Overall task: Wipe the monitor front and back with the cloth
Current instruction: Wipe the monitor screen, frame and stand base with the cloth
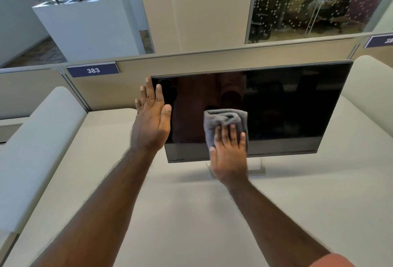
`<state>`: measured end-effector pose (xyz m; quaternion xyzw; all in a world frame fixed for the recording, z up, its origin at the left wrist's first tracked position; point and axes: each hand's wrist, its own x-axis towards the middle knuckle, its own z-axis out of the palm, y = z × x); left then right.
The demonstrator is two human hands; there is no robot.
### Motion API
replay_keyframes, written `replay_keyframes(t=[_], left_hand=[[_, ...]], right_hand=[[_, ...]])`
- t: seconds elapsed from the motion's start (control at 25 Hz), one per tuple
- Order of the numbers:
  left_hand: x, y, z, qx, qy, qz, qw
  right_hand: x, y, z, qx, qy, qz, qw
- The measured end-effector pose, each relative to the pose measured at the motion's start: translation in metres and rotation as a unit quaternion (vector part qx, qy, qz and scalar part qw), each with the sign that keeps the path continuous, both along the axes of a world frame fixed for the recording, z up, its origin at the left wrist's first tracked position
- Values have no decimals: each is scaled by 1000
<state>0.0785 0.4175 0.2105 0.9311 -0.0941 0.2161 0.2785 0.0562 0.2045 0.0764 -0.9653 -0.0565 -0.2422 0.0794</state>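
Observation:
A black monitor (276, 105) stands on a white desk (191, 213), screen dark and facing me, on a silver stand (258, 170). My right hand (229, 156) presses a folded grey cloth (223, 121) flat against the lower middle of the screen. My left hand (152, 118) is at the monitor's left edge, fingers straight and slightly apart, holding nothing; I cannot tell whether it touches the frame. The monitor's back is hidden.
A beige partition (191, 62) with a blue label "383" (93, 70) runs behind the monitor. White curved side panels (42, 130) flank the desk on both sides. A white planter (89, 24) and a glass-walled room (308, 5) lie beyond.

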Motion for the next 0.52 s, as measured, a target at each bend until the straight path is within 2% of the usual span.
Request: replay_keyframes(t=[0.2, 0.28, 0.4, 0.52], left_hand=[[3, -15, 2, 69, 6, 23, 997], [4, -20, 2, 81, 5, 30, 996], [5, -27, 2, 91, 3, 39, 995], [7, -32, 3, 96, -2, 36, 995]], right_hand=[[-13, -86, -11, 89, 66, -154, 982], [-9, -93, -3, 133, 68, -160, 976], [-6, -67, 7, 98, 36, -85, 991], [-11, -14, 1, 50, 28, 54, 997]])
